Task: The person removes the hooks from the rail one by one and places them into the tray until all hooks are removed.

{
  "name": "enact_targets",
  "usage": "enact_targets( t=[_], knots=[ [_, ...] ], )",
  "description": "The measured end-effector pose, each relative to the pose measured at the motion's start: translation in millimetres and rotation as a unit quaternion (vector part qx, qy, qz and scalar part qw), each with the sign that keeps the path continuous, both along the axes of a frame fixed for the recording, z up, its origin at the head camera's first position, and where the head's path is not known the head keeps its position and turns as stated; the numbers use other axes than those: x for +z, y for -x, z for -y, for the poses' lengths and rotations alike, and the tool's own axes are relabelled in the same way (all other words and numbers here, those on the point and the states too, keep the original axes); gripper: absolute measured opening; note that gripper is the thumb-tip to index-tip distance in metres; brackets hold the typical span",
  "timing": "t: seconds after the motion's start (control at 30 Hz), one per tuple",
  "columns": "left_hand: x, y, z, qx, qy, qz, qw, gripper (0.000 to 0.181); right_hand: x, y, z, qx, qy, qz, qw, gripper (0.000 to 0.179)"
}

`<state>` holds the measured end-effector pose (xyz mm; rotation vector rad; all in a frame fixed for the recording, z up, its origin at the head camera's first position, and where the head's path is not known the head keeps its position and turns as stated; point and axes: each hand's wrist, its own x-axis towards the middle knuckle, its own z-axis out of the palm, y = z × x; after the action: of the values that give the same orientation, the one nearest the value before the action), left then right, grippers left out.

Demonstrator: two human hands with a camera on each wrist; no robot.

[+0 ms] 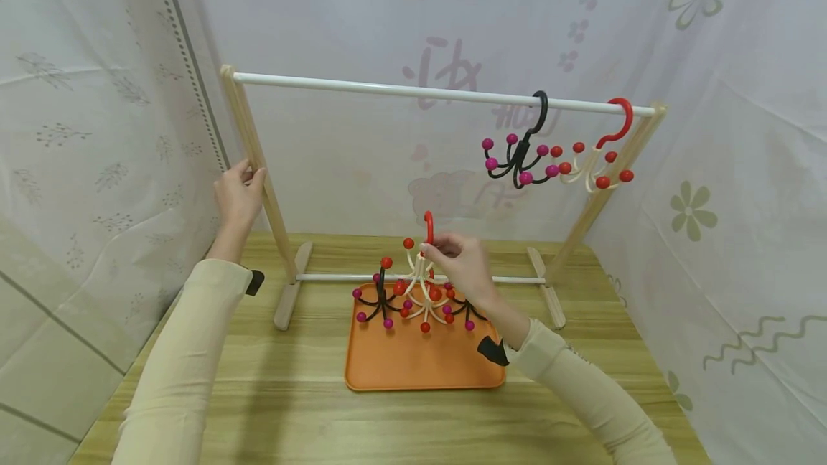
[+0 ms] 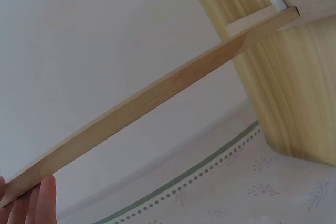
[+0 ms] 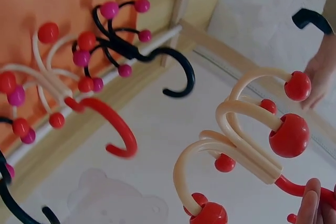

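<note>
My left hand [image 1: 239,192] grips the left wooden post [image 2: 147,98] of a hanging rack, thumb on one side and fingers on the other. In my right hand [image 1: 466,268] the red hook of a cream multi-arm hanger [image 3: 252,156] with red ball tips is pinched. This hanger is raised above an orange tray [image 1: 423,372], hook upward. Below it on the tray are a black hanger [image 1: 382,300] with magenta balls, another cream hanger [image 3: 50,80] with a red hook, and a second black hanger [image 1: 468,307], partly hidden by the held one.
From the right part of the rack's white top rail [image 1: 388,89] hang a black hanger [image 1: 520,155] with magenta balls and a cream, red-hooked hanger [image 1: 591,163]. A lower white bar [image 1: 517,280] crosses behind the tray. Patterned curtains [image 1: 711,128] surround the wooden table [image 1: 310,407].
</note>
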<state>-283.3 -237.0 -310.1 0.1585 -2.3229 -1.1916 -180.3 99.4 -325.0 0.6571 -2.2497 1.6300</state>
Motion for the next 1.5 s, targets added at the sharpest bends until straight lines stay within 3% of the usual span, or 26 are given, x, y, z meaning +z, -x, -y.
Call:
enact_targets(
  t=[0.2, 0.33, 0.47, 0.73, 0.87, 1.2, 1.5],
  knots=[
    [0.1, 0.4, 0.2, -0.001, 0.002, -0.005, 1.0000, 0.041, -35.4, 5.4, 2.4, -0.006, -0.011, 0.021, 0.9997, 0.011],
    [-0.1, 1.0, 0.2, -0.002, 0.003, -0.007, 1.0000, 0.041, -49.0, 2.0, 5.7, -0.005, -0.033, 0.015, 0.9993, 0.013],
    [-0.6, 1.1, 0.4, -0.002, 0.001, -0.006, 1.0000, 0.041, -55.1, -3.9, 10.3, 0.011, -0.038, 0.019, 0.9990, 0.016],
    [-0.7, 0.3, 0.4, 0.000, -0.004, -0.003, 1.0000, 0.042, -46.7, -31.3, 24.7, 0.030, -0.030, 0.036, 0.9984, 0.010],
    [-0.8, 0.6, 0.5, 0.001, -0.004, -0.001, 1.0000, 0.042, -57.4, -37.5, 30.1, 0.031, -0.038, 0.056, 0.9972, 0.010],
    [-0.7, 1.0, 0.6, 0.000, 0.001, -0.008, 1.0000, 0.039, -85.6, -44.0, 40.7, 0.043, -0.027, 0.029, 0.9983, 0.007],
    [-0.3, 1.6, 0.5, 0.003, 0.001, -0.005, 1.0000, 0.036, -111.3, -46.2, 48.6, 0.027, -0.035, 0.038, 0.9983, 0.009]
  ],
)
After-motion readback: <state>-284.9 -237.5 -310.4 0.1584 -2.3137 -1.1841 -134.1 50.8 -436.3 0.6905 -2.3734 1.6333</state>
